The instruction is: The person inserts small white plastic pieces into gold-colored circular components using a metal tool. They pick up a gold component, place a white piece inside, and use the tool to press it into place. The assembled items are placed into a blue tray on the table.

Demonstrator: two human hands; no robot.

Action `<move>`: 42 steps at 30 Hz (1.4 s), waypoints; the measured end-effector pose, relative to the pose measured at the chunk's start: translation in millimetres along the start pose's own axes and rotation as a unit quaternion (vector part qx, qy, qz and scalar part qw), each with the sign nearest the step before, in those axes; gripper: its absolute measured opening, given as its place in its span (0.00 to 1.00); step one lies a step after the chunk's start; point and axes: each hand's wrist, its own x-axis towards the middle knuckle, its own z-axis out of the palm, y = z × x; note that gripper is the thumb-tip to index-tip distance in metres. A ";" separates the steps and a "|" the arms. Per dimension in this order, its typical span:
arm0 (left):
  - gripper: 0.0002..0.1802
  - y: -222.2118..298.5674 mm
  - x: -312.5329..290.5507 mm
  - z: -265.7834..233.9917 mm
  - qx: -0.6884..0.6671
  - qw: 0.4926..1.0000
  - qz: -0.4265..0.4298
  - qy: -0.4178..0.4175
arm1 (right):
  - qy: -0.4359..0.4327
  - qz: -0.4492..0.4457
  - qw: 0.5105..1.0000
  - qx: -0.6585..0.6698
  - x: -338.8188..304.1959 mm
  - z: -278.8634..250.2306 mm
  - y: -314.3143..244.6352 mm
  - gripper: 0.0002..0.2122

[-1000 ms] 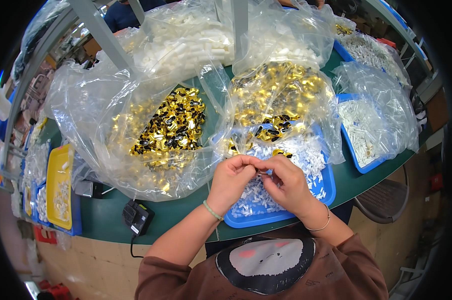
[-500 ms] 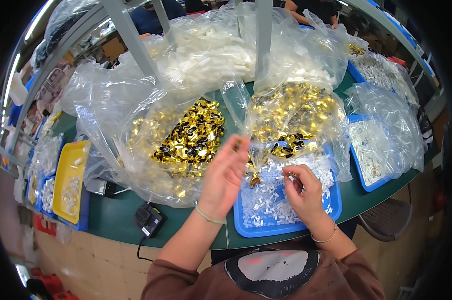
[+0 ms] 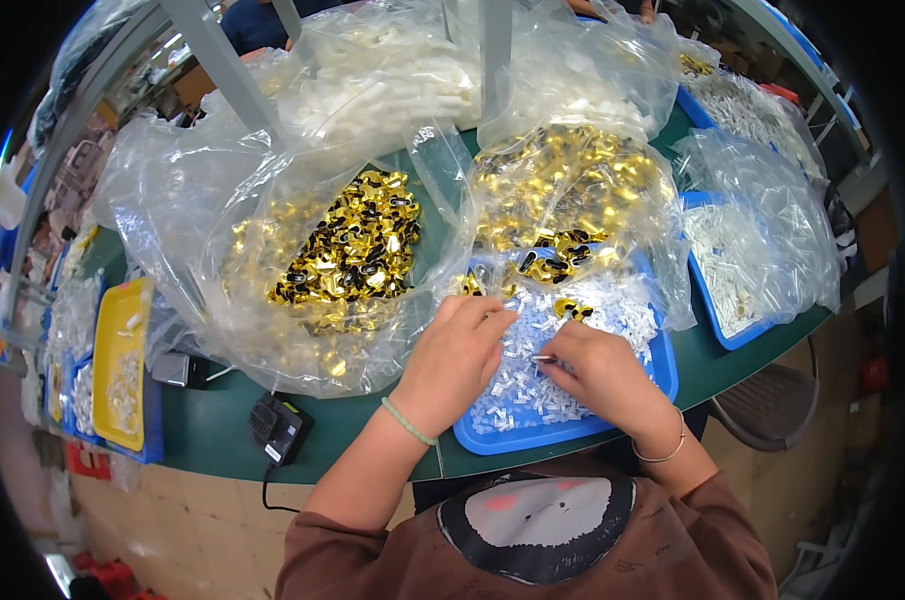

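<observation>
Blue plastic beneath both grips: as a shallow tray (image 3: 518,443) strewn with small white pieces (image 3: 533,402), probably rimmed to stop strays spilling onto the green worktop (image 3: 213,440). At the right grip (image 3: 605,372), clamped between thumb and forefinger on a tiny part (image 3: 544,358), too small to make out, pinched at the very tips perhaps for finer control. At the left grip (image 3: 455,355), with fingers bent downward over the tray's left portion; impossible to tell whether empty or loaded. Just beyond the right grip, lying among the white, a gold clip (image 3: 573,308); farther beyond, in a clear bag (image 3: 665,275) gaping toward the tray, many more, apparently for short reach. Left of the left grip, in another open bag (image 3: 178,185), a gold-and-black heap (image 3: 358,240), likely as reserve.
</observation>
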 end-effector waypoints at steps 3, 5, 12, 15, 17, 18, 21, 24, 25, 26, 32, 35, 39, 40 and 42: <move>0.16 -3.1 -5.6 5.5 0.019 0.998 -0.061 -0.020 | -0.035 -0.005 0.999 -0.020 1.2 6.1 -1.7 0.06; 0.15 -8.5 -7.2 10.9 0.040 0.997 -0.065 -0.026 | -0.047 -0.001 0.999 -0.023 2.8 9.1 -0.7 0.06; 0.13 -6.4 -3.1 6.9 -0.115 0.987 -0.115 -0.018 | -0.105 -0.025 0.993 -0.050 1.7 -0.3 -3.1 0.06; 0.13 -1.5 1.4 10.7 -0.305 0.934 -0.189 0.004 | -0.099 -0.037 0.994 -0.034 2.0 -2.0 -0.2 0.06; 0.14 -3.5 0.5 20.3 -0.466 0.854 -0.228 0.032 | -0.067 -0.026 0.997 0.000 3.2 0.1 1.7 0.05; 0.14 -3.9 0.9 21.3 -0.501 0.834 -0.229 0.036 | -0.047 -0.012 0.998 0.026 3.7 -0.1 2.3 0.05; 0.15 -2.9 4.7 21.1 -0.606 0.754 -0.252 0.026 | 0.009 0.041 0.993 0.109 3.2 -3.8 3.5 0.05; 0.16 -2.2 4.3 18.8 -0.677 0.669 -0.307 -0.003 | 0.065 0.088 0.977 0.181 8.7 -11.2 -0.4 0.06; 0.17 -1.5 4.0 21.7 -0.686 0.658 -0.310 -0.007 | 0.082 0.094 0.971 0.204 9.4 -11.0 -0.1 0.06; 0.17 -1.0 3.9 24.5 -0.695 0.647 -0.313 -0.011 | 0.099 0.100 0.964 0.226 9.7 -10.3 0.7 0.06; 0.17 -7.0 3.2 28.4 -0.723 0.614 -0.316 -0.014 | 0.134 0.142 0.926 0.323 11.7 -6.1 -8.4 0.04; 0.17 -9.1 3.4 29.9 -0.721 0.620 -0.307 -0.029 | 0.153 0.136 0.922 0.329 11.9 -5.7 -9.3 0.03; 0.17 -1.0 6.9 24.7 -0.700 0.641 -0.312 -0.041 | 0.147 0.153 0.918 0.335 11.6 -7.6 -9.4 0.03; 0.18 -0.5 6.5 25.1 -0.700 0.644 -0.304 -0.044 | 0.150 0.143 0.919 0.336 11.3 -5.9 -8.3 0.04; 0.19 -1.0 4.9 27.3 -0.689 0.665 -0.283 -0.051 | 0.156 0.121 0.920 0.338 10.9 -0.7 -4.8 0.05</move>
